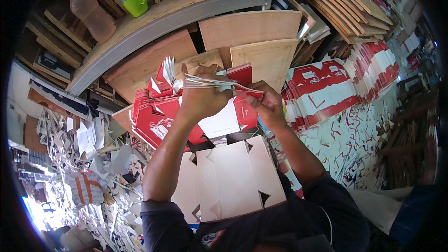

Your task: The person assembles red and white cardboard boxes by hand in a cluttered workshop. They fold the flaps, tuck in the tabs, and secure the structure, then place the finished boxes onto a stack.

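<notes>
In front of me my left hand (pixel 204 98) is closed round a thin bundle of cardboard box blanks (pixel 210 82), its white edges fanned above the fingers. My right hand (pixel 269 106) pinches the red right end of the same bundle between thumb and fingers. Behind and below the hands lies a pile of red and white box blanks (pixel 156 116) with notched flaps. On my lap rests a stack of plain white die-cut blanks (pixel 231 172), just under my forearms.
Wooden boards (pixel 252 28) lean behind the pile. Above them a shelf (pixel 177 11) carries a bottle (pixel 91 14) and a green cup (pixel 135 3). More stacked red blanks (pixel 322 91) stand at right. Paper scraps (pixel 345 144) litter the floor on both sides.
</notes>
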A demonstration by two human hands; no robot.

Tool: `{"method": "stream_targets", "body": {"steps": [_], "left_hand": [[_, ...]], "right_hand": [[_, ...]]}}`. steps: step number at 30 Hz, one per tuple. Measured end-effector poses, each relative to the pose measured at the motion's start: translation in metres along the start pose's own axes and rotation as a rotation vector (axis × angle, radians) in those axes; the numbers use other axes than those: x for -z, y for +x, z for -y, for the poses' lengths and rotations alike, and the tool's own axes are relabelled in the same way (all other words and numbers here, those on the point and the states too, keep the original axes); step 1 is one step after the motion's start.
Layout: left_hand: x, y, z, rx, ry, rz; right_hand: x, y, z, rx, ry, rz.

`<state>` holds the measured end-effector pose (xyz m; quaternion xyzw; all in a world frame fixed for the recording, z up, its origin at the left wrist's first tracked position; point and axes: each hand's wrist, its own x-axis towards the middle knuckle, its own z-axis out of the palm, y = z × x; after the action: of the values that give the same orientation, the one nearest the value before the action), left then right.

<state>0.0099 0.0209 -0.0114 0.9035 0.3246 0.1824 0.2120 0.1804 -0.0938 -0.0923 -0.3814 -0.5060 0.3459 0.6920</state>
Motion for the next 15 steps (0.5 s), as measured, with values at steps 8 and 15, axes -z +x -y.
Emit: {"method": "stream_targets", "body": {"steps": [8,15], "left_hand": [[-0.006,-0.008,-0.013,-0.058,0.244,-0.151],[-0.012,-0.012,-0.015,-0.053,0.278,-0.225]], "right_hand": [[0.014,0.0,-0.005,-0.026,0.036,0.071],[0.012,0.001,0.007,-0.039,-0.039,0.091]]}}
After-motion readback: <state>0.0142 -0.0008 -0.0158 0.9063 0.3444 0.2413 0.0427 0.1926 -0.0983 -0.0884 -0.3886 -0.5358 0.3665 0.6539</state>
